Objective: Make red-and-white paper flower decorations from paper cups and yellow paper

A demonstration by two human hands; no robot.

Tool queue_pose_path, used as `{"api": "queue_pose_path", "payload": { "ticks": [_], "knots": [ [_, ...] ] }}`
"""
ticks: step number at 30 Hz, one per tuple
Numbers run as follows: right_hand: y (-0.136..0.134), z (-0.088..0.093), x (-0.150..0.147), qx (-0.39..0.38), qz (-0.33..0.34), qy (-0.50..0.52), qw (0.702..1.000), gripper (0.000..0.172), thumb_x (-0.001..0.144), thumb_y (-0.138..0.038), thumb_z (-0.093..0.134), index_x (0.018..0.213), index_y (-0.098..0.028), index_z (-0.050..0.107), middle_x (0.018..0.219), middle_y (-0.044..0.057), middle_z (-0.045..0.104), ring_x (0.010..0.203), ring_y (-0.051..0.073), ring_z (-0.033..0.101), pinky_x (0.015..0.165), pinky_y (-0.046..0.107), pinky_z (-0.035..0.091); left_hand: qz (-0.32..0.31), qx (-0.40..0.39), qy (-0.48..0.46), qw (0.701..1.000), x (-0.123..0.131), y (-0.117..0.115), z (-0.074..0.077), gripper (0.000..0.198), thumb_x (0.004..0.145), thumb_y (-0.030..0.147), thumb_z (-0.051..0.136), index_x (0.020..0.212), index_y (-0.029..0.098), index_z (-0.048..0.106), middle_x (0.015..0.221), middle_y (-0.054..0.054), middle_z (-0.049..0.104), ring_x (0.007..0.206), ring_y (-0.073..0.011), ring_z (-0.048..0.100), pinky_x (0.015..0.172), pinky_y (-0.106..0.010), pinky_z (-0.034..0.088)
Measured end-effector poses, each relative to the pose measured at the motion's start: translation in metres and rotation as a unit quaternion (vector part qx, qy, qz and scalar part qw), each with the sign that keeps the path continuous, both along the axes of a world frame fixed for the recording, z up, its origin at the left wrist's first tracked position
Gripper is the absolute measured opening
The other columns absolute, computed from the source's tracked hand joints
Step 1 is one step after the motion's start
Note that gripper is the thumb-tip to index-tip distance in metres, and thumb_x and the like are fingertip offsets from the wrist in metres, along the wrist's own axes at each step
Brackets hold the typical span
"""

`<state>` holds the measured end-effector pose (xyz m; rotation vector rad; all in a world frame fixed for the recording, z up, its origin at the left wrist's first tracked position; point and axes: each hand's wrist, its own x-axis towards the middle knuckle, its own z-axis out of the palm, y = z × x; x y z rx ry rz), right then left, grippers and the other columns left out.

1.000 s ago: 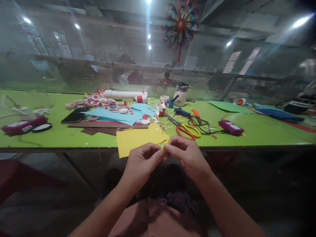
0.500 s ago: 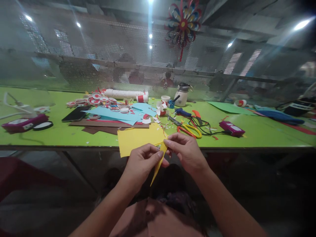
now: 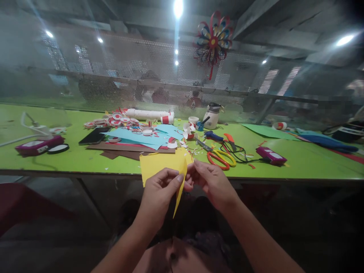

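Note:
My left hand (image 3: 160, 191) pinches a narrow folded piece of yellow paper (image 3: 179, 197) between thumb and fingers, in front of the table edge. The piece stands nearly upright, its lower end tapering to a point below the hand. Just right of it is my right hand (image 3: 214, 182), with thumb and fingers curled close together. Its fingertips are near the paper's edge; whether they hold anything is hidden. Behind the left hand, a larger yellow sheet (image 3: 152, 163) lies at the table's front edge. Scissors (image 3: 218, 157) with orange and yellow handles lie beyond the right hand.
On the green table (image 3: 313, 167), blue paper (image 3: 136, 135) and brown sheets (image 3: 127, 148) lie at left beside a phone (image 3: 93, 135). Several red-and-white discs (image 3: 116, 119) are piled behind. A jar (image 3: 212, 116), a cutter (image 3: 229, 140) and a purple box (image 3: 271, 155) stand or lie rightward.
My right thumb and fingers have come away from the top of the folded yellow piece, slightly right. My left hand keeps hold of it, and its upper part now stands more open. The view has tilted up.

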<state>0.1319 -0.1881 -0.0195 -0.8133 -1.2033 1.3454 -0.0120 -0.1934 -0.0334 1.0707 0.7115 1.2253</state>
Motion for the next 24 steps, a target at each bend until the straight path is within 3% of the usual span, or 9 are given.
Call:
{"api": "queue_pose_path", "payload": {
  "ticks": [3,8,12,17,24],
  "knots": [
    [0.001,0.003,-0.002,0.035,0.001,-0.033,0.999,0.035,0.084,-0.046,0.059,0.069,-0.014,0.063,0.062,0.000,0.057,0.058,0.011,0.054,0.060,0.026,0.045,0.015,0.014,0.016,1.000,-0.001,-0.001,-0.001,0.016,0.077,0.030,0.069,0.076,0.016,0.062,0.068,-0.003,0.072,0.074,-0.0148,0.067,0.068,-0.021,0.046],
    [0.005,0.009,-0.005,0.064,-0.035,-0.077,0.994,0.024,0.080,-0.038,0.066,0.073,-0.015,0.066,0.066,-0.001,0.058,0.060,0.010,0.051,0.060,0.024,0.043,0.023,0.021,0.058,0.998,-0.003,-0.004,0.000,0.018,0.077,0.032,0.069,0.077,0.015,0.062,0.066,-0.003,0.072,0.060,-0.0109,0.062,0.057,-0.019,0.042],
    [0.008,0.014,-0.007,0.083,-0.072,-0.089,0.990,0.018,0.075,-0.032,0.070,0.071,-0.014,0.067,0.059,-0.002,0.057,0.056,0.010,0.049,0.055,0.023,0.041,0.014,0.018,0.045,0.999,-0.005,-0.006,0.001,0.018,0.075,0.030,0.069,0.080,0.016,0.061,0.066,-0.004,0.072,0.060,-0.0124,0.063,0.058,-0.020,0.043],
    [0.014,0.011,-0.007,0.085,-0.075,-0.085,0.990,0.017,0.076,-0.031,0.069,0.072,-0.014,0.067,0.060,-0.002,0.057,0.056,0.009,0.048,0.053,0.023,0.039,-0.003,-0.011,0.030,0.999,-0.007,-0.008,0.000,0.022,0.071,0.029,0.072,0.083,0.016,0.058,0.065,-0.005,0.072,0.062,-0.0139,0.064,0.059,-0.021,0.044],
    [0.022,0.006,-0.002,0.090,-0.067,-0.053,0.992,0.015,0.076,-0.030,0.070,0.072,-0.015,0.069,0.061,-0.001,0.057,0.057,0.010,0.047,0.053,0.023,0.039,-0.033,-0.028,0.078,0.996,-0.009,-0.011,-0.003,0.022,0.072,0.032,0.070,0.075,0.013,0.058,0.069,-0.009,0.074,0.059,-0.0137,0.062,0.058,-0.023,0.046]
  ]
}}
